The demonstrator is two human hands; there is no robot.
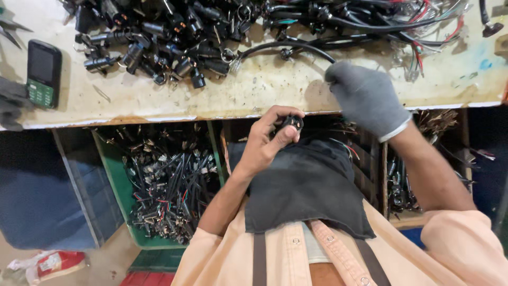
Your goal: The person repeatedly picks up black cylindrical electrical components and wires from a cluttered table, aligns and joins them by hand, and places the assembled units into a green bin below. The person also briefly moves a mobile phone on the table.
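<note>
- While the bare left hand pinched a small black cylindrical switch part between thumb and fingers just below the tabletop edge, the grey-gloved right hand was clenched around the end of a black cable on the tabletop.
- Judging by how things lay, the work looked well short of finished: one part was in hand, and a large heap of black switch parts and cables remained spread over the far side of the tabletop.
- A bundle of loose coloured wires lay tangled to the right of the heap, close to the cable, and could have snagged it.
- Below the edge, a green bin held many cut wire pieces, and another bin at the right held more; whether these were finished pieces could not be told.
- A dark cloth covered the person's lap.
- A mobile phone with a green keypad lay well apart at the left.
</note>
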